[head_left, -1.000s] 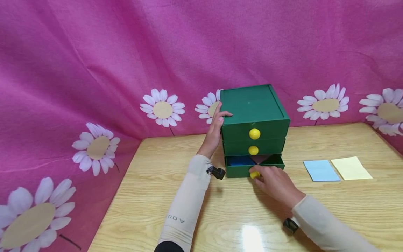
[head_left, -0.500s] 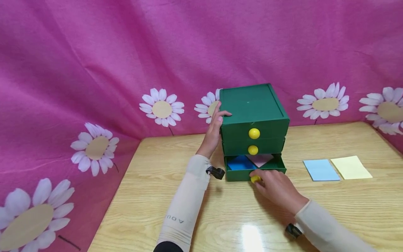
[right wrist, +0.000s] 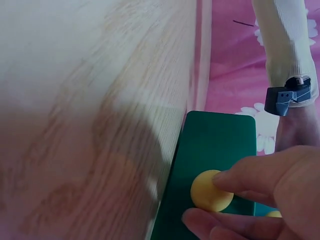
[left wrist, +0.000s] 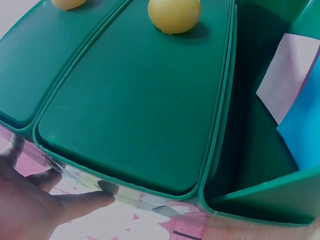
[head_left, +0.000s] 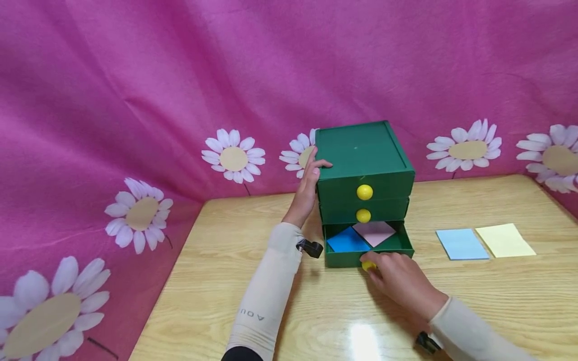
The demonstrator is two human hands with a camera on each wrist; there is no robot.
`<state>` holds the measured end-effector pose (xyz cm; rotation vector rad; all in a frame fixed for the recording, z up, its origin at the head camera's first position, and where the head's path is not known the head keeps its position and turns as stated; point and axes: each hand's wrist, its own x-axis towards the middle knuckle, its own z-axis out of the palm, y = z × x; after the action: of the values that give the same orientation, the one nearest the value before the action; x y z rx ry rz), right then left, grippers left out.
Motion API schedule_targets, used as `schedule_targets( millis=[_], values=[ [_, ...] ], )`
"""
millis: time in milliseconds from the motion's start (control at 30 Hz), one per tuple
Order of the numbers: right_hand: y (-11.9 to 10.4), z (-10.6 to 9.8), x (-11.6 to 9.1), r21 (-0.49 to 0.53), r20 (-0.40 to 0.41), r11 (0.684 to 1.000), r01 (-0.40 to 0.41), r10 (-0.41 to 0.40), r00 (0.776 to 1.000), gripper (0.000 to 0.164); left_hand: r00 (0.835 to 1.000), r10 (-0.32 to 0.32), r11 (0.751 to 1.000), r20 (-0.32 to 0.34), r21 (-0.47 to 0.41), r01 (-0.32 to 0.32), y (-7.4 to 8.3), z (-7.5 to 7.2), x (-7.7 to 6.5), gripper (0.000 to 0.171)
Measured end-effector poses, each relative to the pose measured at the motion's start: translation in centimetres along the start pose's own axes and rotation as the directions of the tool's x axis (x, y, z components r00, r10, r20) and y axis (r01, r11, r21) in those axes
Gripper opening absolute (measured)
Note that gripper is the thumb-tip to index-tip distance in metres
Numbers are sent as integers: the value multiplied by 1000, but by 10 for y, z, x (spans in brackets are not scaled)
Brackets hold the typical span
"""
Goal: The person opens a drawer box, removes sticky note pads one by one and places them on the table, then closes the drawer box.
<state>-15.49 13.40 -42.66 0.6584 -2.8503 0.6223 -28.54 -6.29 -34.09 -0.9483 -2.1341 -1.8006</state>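
A green drawer unit (head_left: 361,148) with yellow ball knobs stands on the wooden table. Its bottom drawer (head_left: 340,259) is pulled out; the two drawers above are closed. Inside lie a blue paper (head_left: 347,240) and a pink paper (head_left: 374,233), side by side at an angle. My right hand (head_left: 404,283) pinches the bottom drawer's yellow knob (right wrist: 207,192) between thumb and fingers. My left hand (head_left: 304,195) rests against the unit's left side, one finger over its top edge. The left wrist view shows those fingers (left wrist: 85,205) extended along the side wall.
To the right of the unit, a light blue paper pad (head_left: 462,244) and a pale yellow paper pad (head_left: 504,240) lie side by side on the table (head_left: 226,260). A pink cloth (head_left: 271,75) with white daisies hangs behind and at the left.
My right hand has drawn the bottom drawer further out toward me, and more of the blue and pink papers shows. The left hand has stayed on the unit's side.
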Motion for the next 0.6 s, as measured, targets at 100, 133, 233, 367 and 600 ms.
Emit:
schedule_targets(
  millis=[100, 133, 233, 367, 600],
  values=[
    [-1, -1, -2, 14, 18, 1000, -16, 16, 1000, 21, 1000, -5, 1000, -2, 1, 5, -1, 1, 0, 34],
    [-1, -1, -2, 18, 26, 1000, -20, 19, 999, 21, 1000, -4, 1000, -4, 0, 4, -1, 1, 0, 34],
    [-2, -1, -5, 19, 35, 999, -26, 26, 999, 22, 1000, -6, 1000, -9, -1, 6, -2, 1, -1, 34],
    [-3, -1, -7, 15, 34, 999, -34, 33, 999, 22, 1000, -9, 1000, -7, -8, 9, -2, 2, -1, 35],
    [-6, -4, -11, -7, 37, 1000, -24, 24, 999, 18, 1000, -17, 1000, -6, -4, 17, 2, 3, 0, 34]
  ],
)
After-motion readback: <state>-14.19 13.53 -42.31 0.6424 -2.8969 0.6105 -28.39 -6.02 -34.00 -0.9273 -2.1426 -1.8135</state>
